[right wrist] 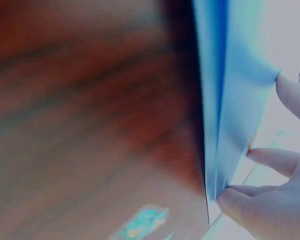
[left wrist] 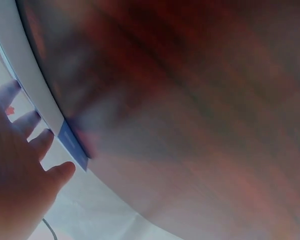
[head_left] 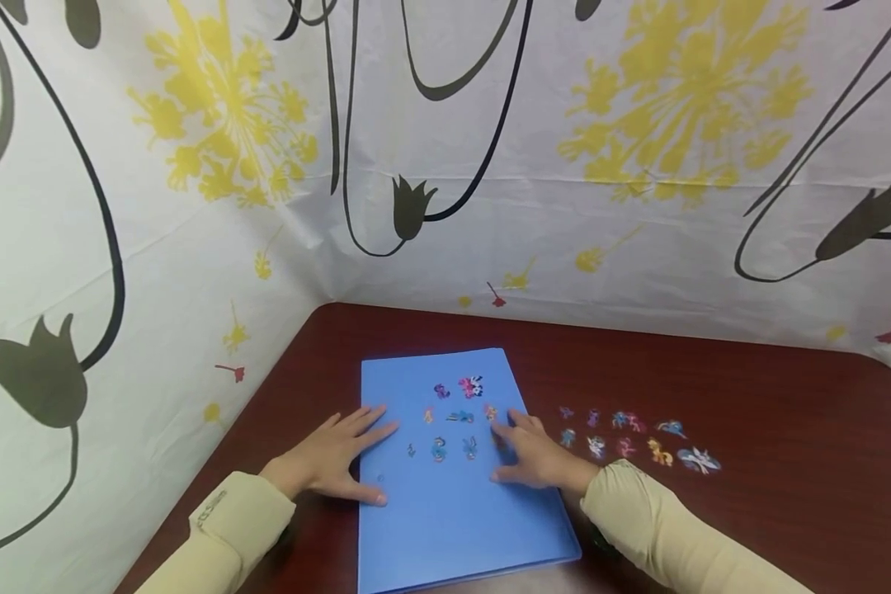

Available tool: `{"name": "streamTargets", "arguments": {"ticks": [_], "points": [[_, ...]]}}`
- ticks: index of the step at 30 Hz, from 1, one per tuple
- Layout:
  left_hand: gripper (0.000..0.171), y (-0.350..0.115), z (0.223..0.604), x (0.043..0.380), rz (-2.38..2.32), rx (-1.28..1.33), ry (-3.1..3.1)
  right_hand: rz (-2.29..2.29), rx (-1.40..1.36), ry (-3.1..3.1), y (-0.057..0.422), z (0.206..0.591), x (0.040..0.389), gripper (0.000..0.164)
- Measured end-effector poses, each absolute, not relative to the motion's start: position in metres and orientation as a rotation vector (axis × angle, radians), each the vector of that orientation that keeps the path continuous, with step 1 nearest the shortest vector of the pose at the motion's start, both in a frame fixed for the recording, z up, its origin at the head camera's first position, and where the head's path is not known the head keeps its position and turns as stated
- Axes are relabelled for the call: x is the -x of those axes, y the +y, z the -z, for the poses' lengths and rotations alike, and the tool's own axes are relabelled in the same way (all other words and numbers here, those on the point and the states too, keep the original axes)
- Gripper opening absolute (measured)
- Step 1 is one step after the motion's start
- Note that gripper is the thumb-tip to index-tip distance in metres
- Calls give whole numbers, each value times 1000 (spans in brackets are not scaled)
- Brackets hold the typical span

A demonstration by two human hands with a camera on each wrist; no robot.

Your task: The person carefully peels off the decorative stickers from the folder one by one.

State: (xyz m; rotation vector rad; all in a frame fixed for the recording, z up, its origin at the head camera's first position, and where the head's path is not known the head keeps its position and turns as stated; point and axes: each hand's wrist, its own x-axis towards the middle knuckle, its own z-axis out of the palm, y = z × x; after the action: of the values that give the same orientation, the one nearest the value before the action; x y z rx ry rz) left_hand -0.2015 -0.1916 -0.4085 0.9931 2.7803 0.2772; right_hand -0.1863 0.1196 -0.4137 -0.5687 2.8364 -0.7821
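A blue folder [head_left: 460, 528] lies on the dark red table, bearing several small pony stickers. My left hand [head_left: 330, 462] rests at its left edge with fingers and thumb spread; the left wrist view shows the fingertips along the folder's side [left wrist: 72, 145]. Over the right edge, my right hand [head_left: 535, 454] touches the cover with spread fingers. Its index fingertip is right by a small orange-and-pink pony sticker [head_left: 491, 411]. In the right wrist view, fingertips of the right hand [right wrist: 275, 195] meet the blue cover [right wrist: 240, 75]. Neither hand holds a sticker.
To the right of the folder, several loose pony stickers lie in two rough rows on the table, among them an orange pony [head_left: 659, 451] and a white-and-blue one [head_left: 699, 460]. A patterned white cloth [head_left: 535, 223] hangs behind and to the left of the table [head_left: 787, 495].
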Motion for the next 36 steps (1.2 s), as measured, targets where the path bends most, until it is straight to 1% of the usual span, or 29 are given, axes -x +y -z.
{"name": "streamTargets", "arguments": {"ticks": [8, 15, 21, 29, 36], "points": [[92, -199, 409, 188, -279, -939, 2826, 758, 609, 2732, 110, 409, 200, 63], [89, -195, 408, 173, -274, -913, 2866, 620, 653, 2721, 107, 405, 213, 63], [89, -185, 408, 158, -295, -864, 2878, 590, 625, 2728, 105, 397, 221, 61], [86, -170, 413, 143, -373, -834, 2834, 574, 563, 2821, 108, 396, 230, 57], [86, -159, 415, 133, -347, -881, 2771, 468, 470, 2916, 108, 398, 239, 50]]}}
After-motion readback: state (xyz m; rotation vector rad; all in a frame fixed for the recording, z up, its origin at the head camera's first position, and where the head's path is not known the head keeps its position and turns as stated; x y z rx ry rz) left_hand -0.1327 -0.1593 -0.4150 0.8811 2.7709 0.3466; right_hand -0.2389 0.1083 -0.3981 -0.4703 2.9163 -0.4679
